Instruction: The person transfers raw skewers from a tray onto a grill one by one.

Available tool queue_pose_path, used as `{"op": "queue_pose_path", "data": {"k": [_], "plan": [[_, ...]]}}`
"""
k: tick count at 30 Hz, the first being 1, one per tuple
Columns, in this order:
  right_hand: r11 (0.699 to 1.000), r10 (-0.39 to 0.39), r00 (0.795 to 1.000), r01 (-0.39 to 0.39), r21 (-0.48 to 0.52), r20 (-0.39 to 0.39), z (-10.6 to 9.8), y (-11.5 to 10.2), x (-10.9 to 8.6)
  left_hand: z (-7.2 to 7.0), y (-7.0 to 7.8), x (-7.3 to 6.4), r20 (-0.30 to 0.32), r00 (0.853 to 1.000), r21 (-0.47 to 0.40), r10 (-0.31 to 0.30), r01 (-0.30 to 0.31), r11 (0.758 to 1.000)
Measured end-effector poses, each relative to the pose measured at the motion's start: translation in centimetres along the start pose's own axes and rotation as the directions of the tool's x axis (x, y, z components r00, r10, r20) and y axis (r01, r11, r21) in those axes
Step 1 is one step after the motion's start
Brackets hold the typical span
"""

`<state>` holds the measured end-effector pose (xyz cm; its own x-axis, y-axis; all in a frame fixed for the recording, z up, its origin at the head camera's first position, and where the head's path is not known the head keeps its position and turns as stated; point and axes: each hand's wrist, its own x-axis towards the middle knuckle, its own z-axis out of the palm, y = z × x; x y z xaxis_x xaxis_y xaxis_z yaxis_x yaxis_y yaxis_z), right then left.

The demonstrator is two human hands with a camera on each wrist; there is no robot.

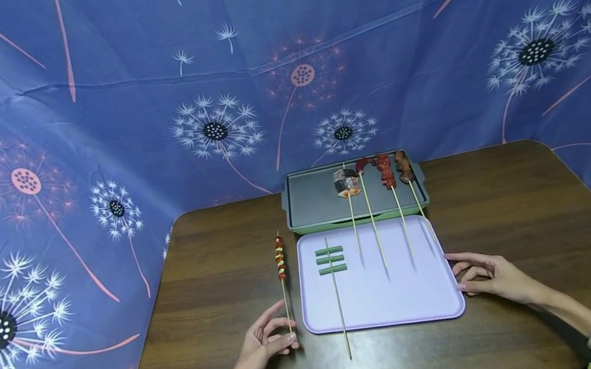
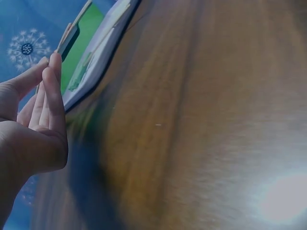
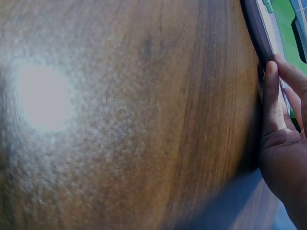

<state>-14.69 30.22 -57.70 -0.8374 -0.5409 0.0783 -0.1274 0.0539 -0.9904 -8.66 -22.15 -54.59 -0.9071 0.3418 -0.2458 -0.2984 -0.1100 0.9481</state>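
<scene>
My left hand [image 1: 264, 345] pinches the lower stick of a skewer [image 1: 280, 259] threaded with red and yellow-green pieces, held upright left of the tray. In the left wrist view, thumb and fingertips meet on the thin stick. At the right edge of a pale purple tray [image 1: 400, 308], my right hand [image 1: 493, 278] holds the rim between thumb and fingers. On the tray's left side lies a skewer with green bean-like pieces [image 1: 330, 260], its stick overhanging the front edge.
Behind the tray stands a dark grill plate [image 1: 312, 198] with a green base. Across its right half lie a fish-like chunk skewer [image 1: 346, 182], a dark red skewer [image 1: 366, 164], a red meat skewer [image 1: 385, 170] and a brown meat skewer [image 1: 404, 166]. All rest on a wooden table [image 1: 215, 264] before a blue cloth.
</scene>
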Motion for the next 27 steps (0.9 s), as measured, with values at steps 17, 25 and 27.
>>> {"op": "queue_pose_path", "data": {"k": [17,25,27], "plan": [[1.0,-0.012,1.0,0.012,0.026,-0.007,0.1,0.0,-0.4,1.0,4.1,5.1,-0.045,0.998,0.048,0.049,-0.047,0.998],[1.0,-0.01,1.0,0.01,0.021,0.001,0.2,0.0,-0.2,2.0,4.9,7.0,-0.034,0.999,0.041,0.031,-0.03,0.999],[1.0,-0.007,1.0,0.007,0.017,-0.005,0.1,0.0,-0.3,2.3,5.0,7.8,-0.023,1.0,0.042,0.021,-0.02,0.999]]}}
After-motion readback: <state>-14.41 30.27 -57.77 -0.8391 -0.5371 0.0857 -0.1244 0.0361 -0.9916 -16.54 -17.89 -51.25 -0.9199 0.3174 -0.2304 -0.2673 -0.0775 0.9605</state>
